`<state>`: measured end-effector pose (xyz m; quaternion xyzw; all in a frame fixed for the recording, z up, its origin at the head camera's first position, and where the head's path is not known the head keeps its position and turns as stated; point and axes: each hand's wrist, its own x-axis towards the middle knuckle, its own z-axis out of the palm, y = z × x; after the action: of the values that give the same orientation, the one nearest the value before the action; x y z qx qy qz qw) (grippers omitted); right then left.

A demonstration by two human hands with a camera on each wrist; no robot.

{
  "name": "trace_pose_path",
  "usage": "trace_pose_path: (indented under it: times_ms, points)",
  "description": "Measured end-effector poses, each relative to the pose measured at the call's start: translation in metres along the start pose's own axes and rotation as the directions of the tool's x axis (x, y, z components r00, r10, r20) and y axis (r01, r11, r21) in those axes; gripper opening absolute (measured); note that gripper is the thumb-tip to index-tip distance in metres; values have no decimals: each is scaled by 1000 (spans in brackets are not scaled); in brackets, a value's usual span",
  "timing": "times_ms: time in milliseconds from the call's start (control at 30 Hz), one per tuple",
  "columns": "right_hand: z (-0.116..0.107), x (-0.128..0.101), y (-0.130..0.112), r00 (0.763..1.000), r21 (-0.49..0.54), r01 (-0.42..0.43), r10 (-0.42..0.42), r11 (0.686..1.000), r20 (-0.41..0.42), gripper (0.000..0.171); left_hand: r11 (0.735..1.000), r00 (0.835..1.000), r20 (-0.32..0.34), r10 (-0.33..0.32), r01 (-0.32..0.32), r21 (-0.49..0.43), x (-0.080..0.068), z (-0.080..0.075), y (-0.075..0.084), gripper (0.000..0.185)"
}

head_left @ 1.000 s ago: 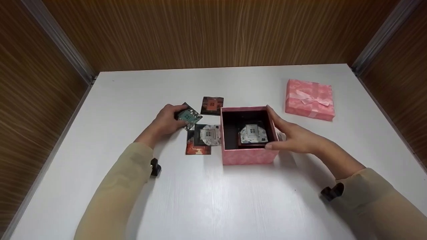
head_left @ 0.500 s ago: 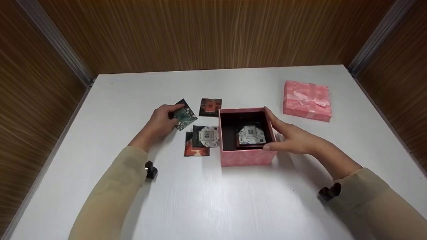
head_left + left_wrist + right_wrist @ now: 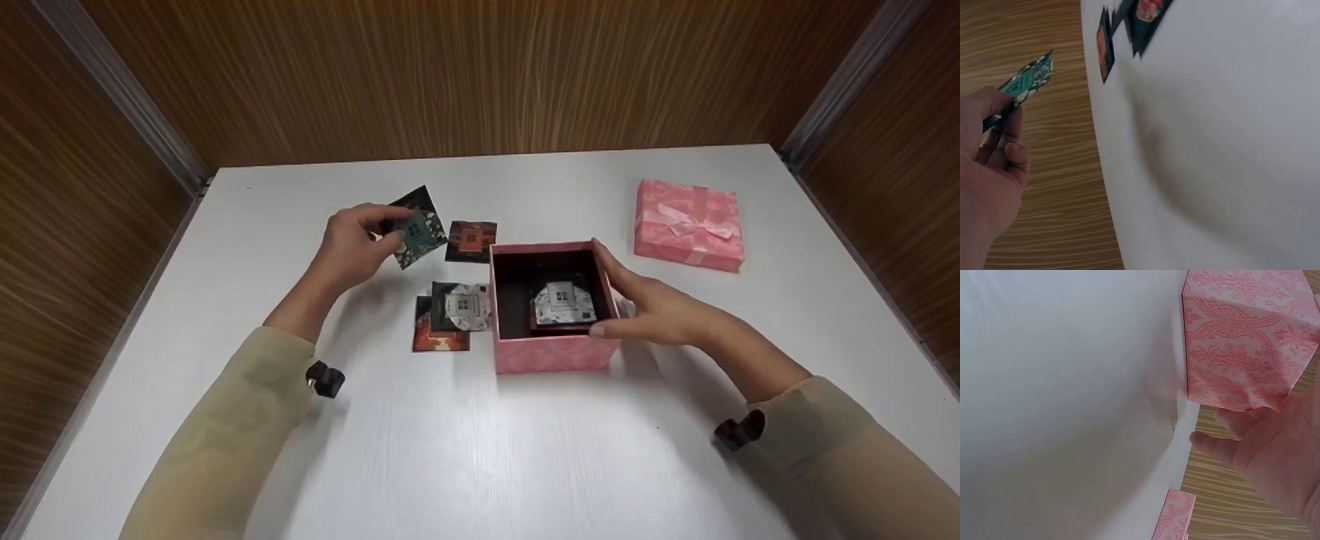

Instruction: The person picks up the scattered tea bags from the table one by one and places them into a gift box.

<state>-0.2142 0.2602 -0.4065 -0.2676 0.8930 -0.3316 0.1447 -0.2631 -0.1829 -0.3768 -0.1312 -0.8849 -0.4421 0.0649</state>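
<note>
In the head view my left hand (image 3: 352, 244) pinches a flat square sachet (image 3: 417, 232) with a green label between thumb and fingers, lifted above the table. The same sachet (image 3: 1030, 79) shows edge-on in the left wrist view. My right hand (image 3: 660, 304) grips the right side of a pink gift box (image 3: 555, 356), thumb at the near corner and a finger at the far one. Inside the box lies a grey-white sachet (image 3: 564, 301) on top of others. Left of the box, a grey-white sachet (image 3: 465, 306) overlaps a red-orange one (image 3: 442, 341).
A dark sachet with a red label (image 3: 471, 240) lies behind the box, toward its left. The pink lid with a ribbon bow (image 3: 690, 225) sits at the back right of the white table (image 3: 480, 450). Wood-grain panels (image 3: 480, 82) enclose the back and sides.
My left hand has raised the green-labelled sachet off the table, after drawing it slightly leftward. My right hand keeps its hold on the box, and the other sachets lie as before.
</note>
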Motion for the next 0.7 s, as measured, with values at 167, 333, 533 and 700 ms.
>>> trace_pose_path:
  times_ms: [167,333,533,700]
  points:
    - [1,2,1,1000,-1,-1,1,1000,3,119,998,998,-29,56,-57,-24,-6,-1,25,30]
    - [0,2,1,1000,-2,1,-1,1000,1,119,988,989,-11,149,-150,-36,-10,6,48,28]
    - [-1,1,3,1000,19,-4,4,1000,2,120,968,967,59,247,-244,-56,-13,23,75,23]
    - [-1,0,2,1000,16,-3,3,1000,-2,120,961,954,130,271,-261,-90,-13,40,92,23]
